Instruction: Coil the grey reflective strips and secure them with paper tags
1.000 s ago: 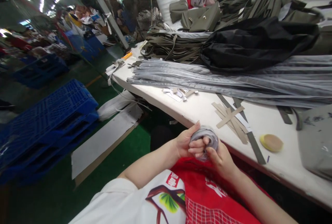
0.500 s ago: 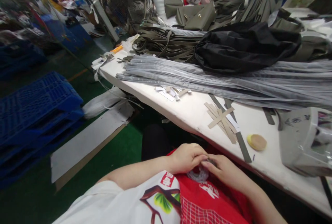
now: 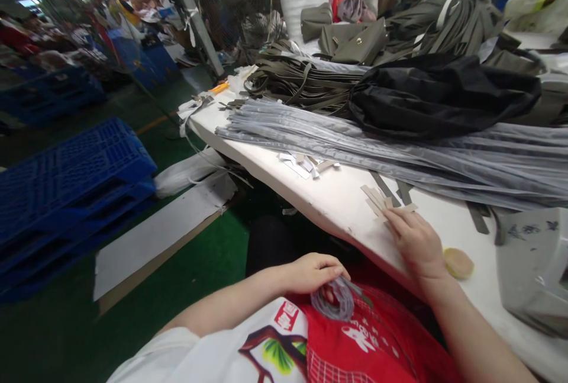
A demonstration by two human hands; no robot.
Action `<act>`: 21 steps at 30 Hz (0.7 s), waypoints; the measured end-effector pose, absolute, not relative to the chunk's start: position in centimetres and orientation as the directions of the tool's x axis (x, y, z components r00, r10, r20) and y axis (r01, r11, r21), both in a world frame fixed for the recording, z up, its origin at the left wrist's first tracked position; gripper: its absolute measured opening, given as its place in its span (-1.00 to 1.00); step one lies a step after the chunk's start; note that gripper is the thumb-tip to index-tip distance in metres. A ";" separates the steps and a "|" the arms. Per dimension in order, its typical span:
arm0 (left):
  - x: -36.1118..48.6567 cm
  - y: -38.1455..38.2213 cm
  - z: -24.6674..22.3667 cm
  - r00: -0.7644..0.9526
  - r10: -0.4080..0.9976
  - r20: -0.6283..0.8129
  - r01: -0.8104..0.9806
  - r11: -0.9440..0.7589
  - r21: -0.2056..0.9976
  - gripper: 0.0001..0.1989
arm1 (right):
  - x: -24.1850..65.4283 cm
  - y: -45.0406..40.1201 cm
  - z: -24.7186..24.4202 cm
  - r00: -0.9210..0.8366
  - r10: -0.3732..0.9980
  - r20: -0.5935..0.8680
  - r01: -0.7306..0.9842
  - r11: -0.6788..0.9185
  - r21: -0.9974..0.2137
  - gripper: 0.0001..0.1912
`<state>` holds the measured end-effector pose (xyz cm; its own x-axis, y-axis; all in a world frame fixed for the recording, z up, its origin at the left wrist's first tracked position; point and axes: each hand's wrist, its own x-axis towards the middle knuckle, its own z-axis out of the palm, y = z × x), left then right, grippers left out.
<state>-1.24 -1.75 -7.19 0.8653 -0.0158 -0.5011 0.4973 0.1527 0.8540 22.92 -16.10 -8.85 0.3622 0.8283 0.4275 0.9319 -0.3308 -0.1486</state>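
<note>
A coiled strap (image 3: 344, 305), grey and looking plastic-wrapped, sits over my lap. My left hand (image 3: 316, 273) is closed around the coil's upper left side, and one loose end sticks out to the right. Over the table's front part reaches my right hand (image 3: 417, 244), its fingers stretched out onto some thin tan strips (image 3: 375, 198). Its fingertips touch or cover the strips' right part, and I see nothing lifted in them. Darker grey strips (image 3: 385, 186) lie just beyond those fingers.
On the white table (image 3: 326, 202) lie a bundle of grey wrapped straps (image 3: 288, 128), a black bag (image 3: 439, 99), paper scraps (image 3: 304, 164) and a round yellow-edged roll (image 3: 459, 263). A grey machine (image 3: 528, 264) stands at right. Blue pallets (image 3: 75, 176) and a board (image 3: 164, 235) are at left.
My right hand has left the coil and moved up and right to the tan strips on the table. My left hand keeps the coil, now more exposed. The view has shifted slightly.
</note>
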 end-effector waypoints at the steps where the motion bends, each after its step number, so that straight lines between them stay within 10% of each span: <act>1: -1.3 -1.9 -7.3 0.850 -0.004 -0.527 0.517 0.204 0.832 -0.41 | 22.1 -16.6 -7.8 0.439 0.744 0.504 0.898 -0.346 -0.270 -0.73; 4: -1.3 -2.2 -7.8 0.814 0.056 -0.579 0.546 0.268 0.794 -0.43 | 18.1 -18.5 -4.2 0.740 0.466 0.485 0.641 -0.271 -0.718 -0.81; 7: -1.1 -2.5 -8.4 0.791 0.081 -0.606 0.549 0.342 0.763 -0.50 | 13.9 -20.2 -1.9 0.825 0.509 0.245 0.374 -0.166 -0.912 -0.88; 12: -1.0 -2.7 -9.6 0.787 0.065 -0.614 0.548 0.383 0.743 -0.55 | 10.6 -21.2 -3.2 0.544 0.803 0.243 0.536 -0.110 -0.837 -0.89; 21: -1.1 -2.7 -9.6 0.782 0.055 -0.621 0.563 0.365 0.741 -0.51 | 9.3 -19.9 -6.5 0.287 0.875 0.390 0.752 0.046 -0.657 -0.87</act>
